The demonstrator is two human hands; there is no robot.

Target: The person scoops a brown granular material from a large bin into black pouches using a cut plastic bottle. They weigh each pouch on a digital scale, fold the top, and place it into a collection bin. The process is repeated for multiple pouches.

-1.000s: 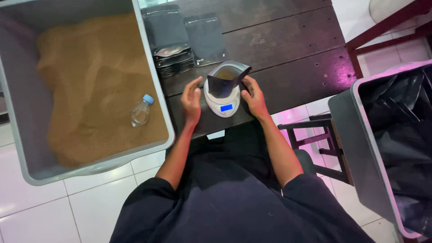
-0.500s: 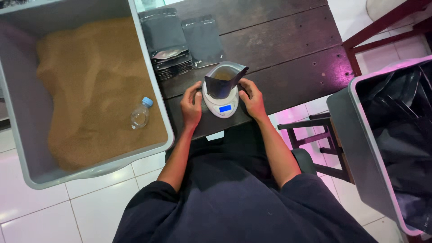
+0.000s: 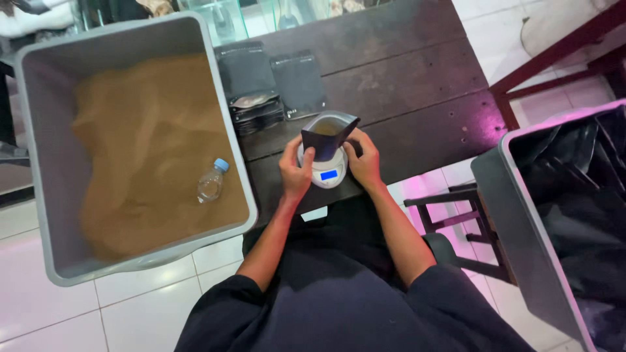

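A dark open pouch (image 3: 328, 135) with brown powder inside stands on a small white digital scale (image 3: 328, 175) with a lit blue display. The scale rests near the front edge of a dark wooden table (image 3: 404, 78). My left hand (image 3: 295, 173) cups the scale's left side and touches the pouch's lower left edge. Fingers of my right hand (image 3: 365, 163) rest against the right side of the pouch and the scale. Both hands steady the pouch upright.
A big grey bin (image 3: 45, 130) of brown powder (image 3: 143, 150) sits at left, with a small plastic bottle (image 3: 211, 182) lying on the powder. Flat dark pouches (image 3: 298, 81) and a stack (image 3: 257, 111) lie on the table behind. A grey bin (image 3: 521, 215) lined with black bags stands right, beside a stool (image 3: 456, 215).
The hands and pouch stay on the scale; the pouch stands slightly more upright and both hands have closed in against it.
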